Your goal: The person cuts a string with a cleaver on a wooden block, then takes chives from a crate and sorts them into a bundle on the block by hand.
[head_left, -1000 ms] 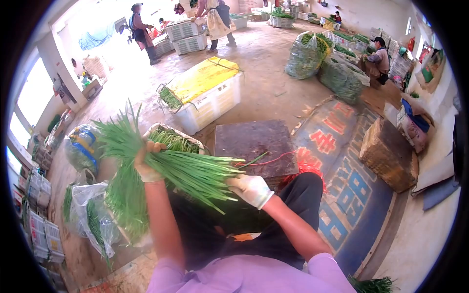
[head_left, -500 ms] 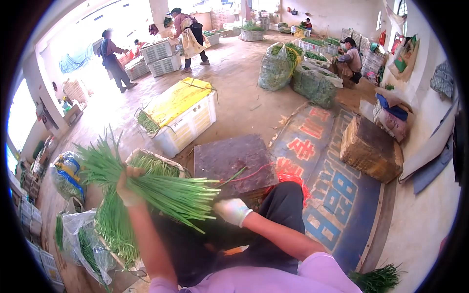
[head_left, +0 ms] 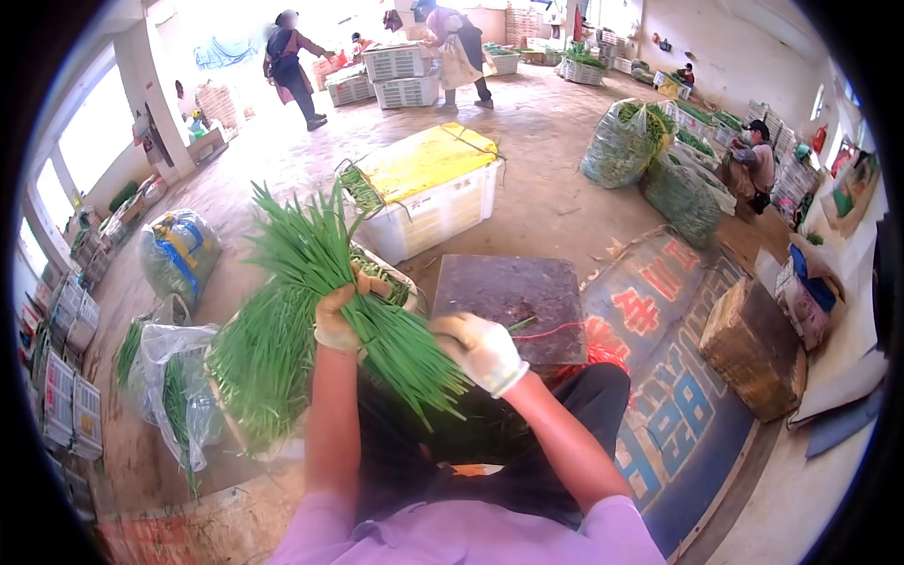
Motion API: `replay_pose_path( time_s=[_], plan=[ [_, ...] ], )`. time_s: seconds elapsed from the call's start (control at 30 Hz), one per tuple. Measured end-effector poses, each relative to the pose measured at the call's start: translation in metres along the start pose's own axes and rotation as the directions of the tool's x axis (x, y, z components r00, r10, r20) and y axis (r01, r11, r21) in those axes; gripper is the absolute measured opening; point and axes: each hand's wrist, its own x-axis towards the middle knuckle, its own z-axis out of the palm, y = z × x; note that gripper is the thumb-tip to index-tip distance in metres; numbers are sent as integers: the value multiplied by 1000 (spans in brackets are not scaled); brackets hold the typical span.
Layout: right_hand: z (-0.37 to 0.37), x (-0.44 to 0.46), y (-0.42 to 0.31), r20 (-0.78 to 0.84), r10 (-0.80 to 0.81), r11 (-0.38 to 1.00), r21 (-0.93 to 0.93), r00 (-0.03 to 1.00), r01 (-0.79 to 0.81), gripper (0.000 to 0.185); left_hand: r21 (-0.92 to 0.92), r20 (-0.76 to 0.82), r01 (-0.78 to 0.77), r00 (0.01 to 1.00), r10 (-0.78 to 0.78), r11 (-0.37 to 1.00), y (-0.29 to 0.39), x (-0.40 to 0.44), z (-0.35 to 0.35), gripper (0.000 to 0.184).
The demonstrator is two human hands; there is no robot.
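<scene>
A bundle of long green stalks (head_left: 395, 348) is held in my gloved left hand (head_left: 347, 311), its fingers wrapped round the middle. The leafy tops fan up and left, and the cut ends point down and right. Close by the cut ends is my gloved right hand (head_left: 480, 350), slightly blurred, its fingers bent; whether they grip any stalks is unclear. A basket heaped with more stalks (head_left: 268, 363) lies left of my left forearm. Just beyond my right hand stands a dark square block (head_left: 508, 297) with red string (head_left: 556, 330) and a green stalk piece on it.
A white crate with a yellow cover (head_left: 424, 202) stands ahead. Plastic bags of greens (head_left: 179, 254) lie at the left, others (head_left: 626, 146) at the back right. A brown block (head_left: 753, 348) sits at the right. Several people work farther back.
The bundle has turned so its cut ends point more downward. My right hand, below and apart from the ends half a second ago, is now up beside them. The camera view has shifted.
</scene>
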Motion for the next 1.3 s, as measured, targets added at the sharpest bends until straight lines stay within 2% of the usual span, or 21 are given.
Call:
replay_pose_path(
  time_s=[0.17, 0.23, 0.3, 0.37, 0.4, 0.5, 0.57, 0.63, 0.67, 0.7, 0.77, 0.87, 0.9, 0.97, 1.0, 1.03, 1.1, 1.17, 1.2, 1.23, 1.3],
  plan=[
    [16, 30, -12, -49, 22, 1000, 12, 999, -21, 16, -72, -2, 29, 1000, -29, 997, -13, -3, 9, 35],
    [23, 33, -1, 58, 50, 999, -1, 997, -50, 14, -158, 132, 142, 984, -122, 977, -16, -4, 17, 36],
    [23, 29, 7, 40, 33, 997, 62, 999, -35, 12, -114, 74, 117, 991, -109, 987, -14, -7, 19, 33],
    [15, 20, 14, -199, 69, 982, 189, 977, -31, 12, -27, 62, 91, 994, -89, 996, -10, -10, 13, 36],
    [9, 13, 23, -246, 72, 995, 91, 967, -51, 10, -29, 56, 88, 995, -86, 996, -7, -12, 8, 36],
    [2, -16, 70, -316, 396, 867, 438, 862, -237, 4, -75, -64, 71, 995, -76, 995, -2, -14, 0, 36],
    [-6, -11, 63, -360, 593, 652, 739, 720, -168, 4, -8, -101, 85, 991, -85, 996, 2, -14, 3, 34],
    [-13, -10, 38, -213, 460, 721, 657, 862, -223, 4, 49, -188, 125, 976, -114, 991, -3, -10, 6, 33],
    [-15, -3, 16, -33, 423, 754, 567, 906, -331, 7, 104, -271, 176, 952, -142, 979, -8, -8, 8, 34],
    [-12, 4, -1, 150, 392, 787, 456, 908, -415, 11, 106, -267, 182, 952, -148, 978, -13, -6, 8, 34],
    [22, 12, -7, -11, 100, 922, 376, 995, -89, 17, 95, -164, 149, 977, -133, 984, -25, 0, 9, 31],
    [38, 27, -22, -34, 98, 993, 68, 995, -95, 19, 202, -148, 88, 987, -59, 975, -29, 0, 22, 30],
    [37, 29, -24, -32, 94, 993, 71, 995, -92, 19, 283, -135, 58, 991, -20, 957, -29, 0, 24, 30],
    [33, 32, -25, -34, 122, 992, -35, 992, -123, 11, 240, -153, 44, 988, -7, 970, -28, 0, 27, 28],
    [30, 30, -19, -90, 80, 994, 78, 993, -73, 9, 236, -144, 20, 989, 15, 972, -27, -1, 28, 25],
    [19, 29, -13, -56, 30, 943, 333, 998, -10, 12, 230, -136, -4, 990, 36, 973, -24, -2, 30, 22],
    [-1, 11, -8, 79, 204, 771, 602, 976, -210, 15, 286, -180, 5, 982, 48, 958, -14, -3, 38, 20],
    [-20, -11, 4, 111, 324, 453, 854, 939, -257, 19, 188, -406, 96, 914, -12, 977, -6, -3, 27, 22],
    [-12, -25, 24, -48, 303, 311, 949, 952, -51, 25, 291, -434, 84, 899, 53, 953, -10, 3, -10, 24],
    [-24, -25, 11, -101, 386, 186, 982, 917, 30, 30, 289, -432, 91, 901, 45, 953, -6, 5, -29, 24],
    [-39, -47, 34, -180, 473, 15, 980, 863, 197, 24, 108, -428, -2, 903, 48, 994, 2, 8, -49, 29]
  ],
)
